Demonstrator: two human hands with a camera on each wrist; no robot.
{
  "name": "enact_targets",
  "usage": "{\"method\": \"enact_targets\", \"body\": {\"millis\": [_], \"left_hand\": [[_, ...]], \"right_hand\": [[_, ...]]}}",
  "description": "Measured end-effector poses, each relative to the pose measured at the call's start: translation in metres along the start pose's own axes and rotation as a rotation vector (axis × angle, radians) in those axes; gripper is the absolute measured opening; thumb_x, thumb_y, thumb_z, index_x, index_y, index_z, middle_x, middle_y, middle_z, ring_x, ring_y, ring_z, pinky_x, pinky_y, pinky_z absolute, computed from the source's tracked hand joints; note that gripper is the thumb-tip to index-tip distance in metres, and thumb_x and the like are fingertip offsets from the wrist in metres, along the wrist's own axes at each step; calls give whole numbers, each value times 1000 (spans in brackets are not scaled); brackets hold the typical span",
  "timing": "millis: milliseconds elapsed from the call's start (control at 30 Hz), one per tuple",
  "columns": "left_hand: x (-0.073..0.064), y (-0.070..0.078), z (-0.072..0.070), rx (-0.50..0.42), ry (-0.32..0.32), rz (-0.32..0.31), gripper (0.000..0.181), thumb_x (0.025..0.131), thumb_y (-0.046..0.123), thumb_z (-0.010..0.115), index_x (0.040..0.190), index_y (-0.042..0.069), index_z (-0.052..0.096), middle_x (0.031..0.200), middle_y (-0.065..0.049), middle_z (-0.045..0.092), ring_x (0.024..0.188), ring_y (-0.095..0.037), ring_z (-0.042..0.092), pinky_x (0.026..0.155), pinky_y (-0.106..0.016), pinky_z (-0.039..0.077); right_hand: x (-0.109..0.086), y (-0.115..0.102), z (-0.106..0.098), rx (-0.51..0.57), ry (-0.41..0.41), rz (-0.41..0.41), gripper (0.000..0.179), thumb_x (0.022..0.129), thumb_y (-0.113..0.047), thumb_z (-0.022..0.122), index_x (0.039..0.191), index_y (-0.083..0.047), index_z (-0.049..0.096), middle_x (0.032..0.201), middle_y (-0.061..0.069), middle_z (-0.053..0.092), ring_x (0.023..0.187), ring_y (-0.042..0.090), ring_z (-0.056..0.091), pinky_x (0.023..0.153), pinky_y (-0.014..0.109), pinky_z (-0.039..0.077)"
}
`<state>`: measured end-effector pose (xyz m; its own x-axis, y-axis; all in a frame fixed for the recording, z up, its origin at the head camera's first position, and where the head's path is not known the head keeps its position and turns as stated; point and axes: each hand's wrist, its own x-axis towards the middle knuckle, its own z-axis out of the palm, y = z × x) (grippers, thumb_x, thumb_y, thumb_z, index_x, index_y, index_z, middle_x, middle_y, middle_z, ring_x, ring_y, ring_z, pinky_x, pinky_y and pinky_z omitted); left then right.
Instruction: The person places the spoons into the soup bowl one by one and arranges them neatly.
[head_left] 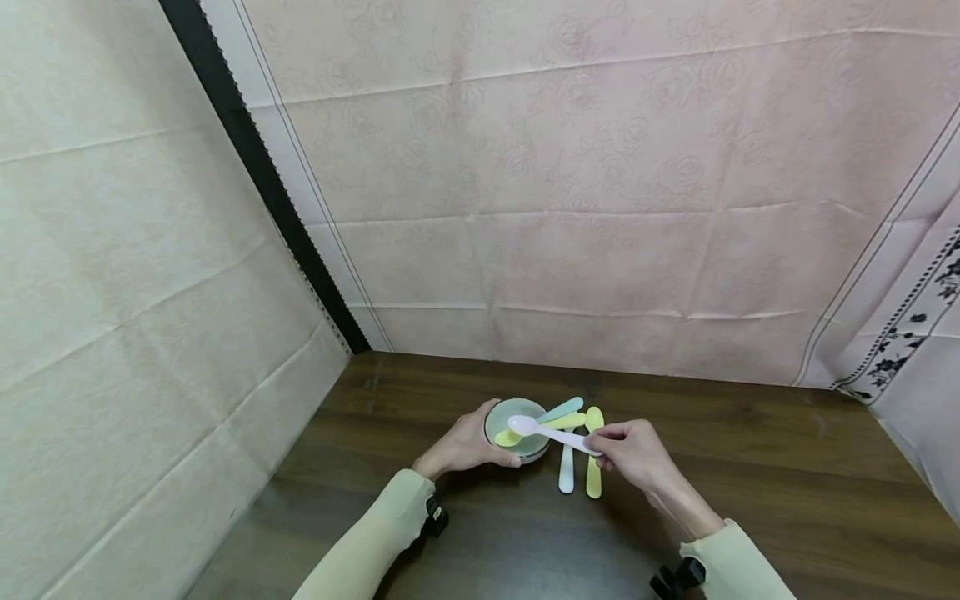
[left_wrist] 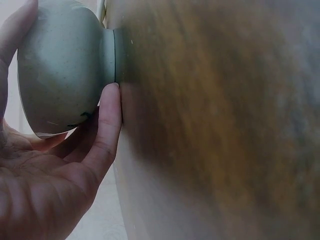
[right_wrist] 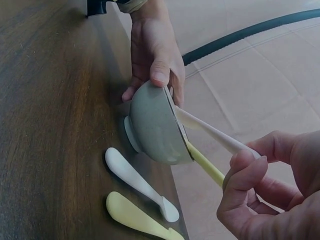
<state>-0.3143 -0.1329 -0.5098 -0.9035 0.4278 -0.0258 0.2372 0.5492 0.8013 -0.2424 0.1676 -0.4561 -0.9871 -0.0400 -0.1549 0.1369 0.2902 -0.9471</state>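
My left hand [head_left: 468,442] holds a pale grey-green bowl [head_left: 517,407] from its left side, thumb near the rim. In the left wrist view, the foot of the bowl [left_wrist: 60,65] sits against the table, one finger beside it. Between thumb and fingers, my right hand [head_left: 637,454] pinches the handle of a whitish spoon [head_left: 555,434], whose head is over the bowl. A yellow spoon [right_wrist: 207,164] and a light blue-green spoon [head_left: 567,407] lean out over the bowl's right rim. On the table to the right lie a white spoon [right_wrist: 135,177] and another yellow spoon [right_wrist: 132,215].
The dark wooden table [head_left: 750,467] extends to both sides. A pale patterned cloth [head_left: 585,250] hangs behind it, and another light cloth [head_left: 150,333] stands along the left. A black strip [head_left: 277,200] runs down the corner between them.
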Motion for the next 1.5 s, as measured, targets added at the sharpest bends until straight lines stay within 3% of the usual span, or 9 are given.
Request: {"method": "enact_targets", "body": {"millis": [333, 767, 1500], "left_hand": [[0, 0, -1, 1, -9, 10, 104, 77, 39, 100, 161, 12, 45, 146, -7, 67, 126, -23, 64, 113, -50, 51], [1, -2, 0, -14, -8, 10, 107, 76, 39, 101, 161, 10, 44, 148, -8, 66, 130, -23, 64, 114, -51, 51], [1, -2, 0, 0, 0, 11, 105, 76, 40, 101, 160, 12, 45, 146, -6, 67, 128, -22, 64, 113, -51, 51]], "right_hand": [[4, -3, 5, -46, -1, 13, 22, 98, -9, 77, 111, 9, 80, 81, 8, 74, 68, 13, 63, 63, 26, 54], [9, -4, 13, -81, -20, -15, 15, 96, -7, 77, 101, 6, 82, 74, 8, 73, 66, 12, 62, 62, 25, 51], [15, -9, 20, -137, -2, -21, 16, 97, -11, 79, 102, 3, 83, 78, 13, 76, 67, 14, 64, 62, 27, 53]]}}
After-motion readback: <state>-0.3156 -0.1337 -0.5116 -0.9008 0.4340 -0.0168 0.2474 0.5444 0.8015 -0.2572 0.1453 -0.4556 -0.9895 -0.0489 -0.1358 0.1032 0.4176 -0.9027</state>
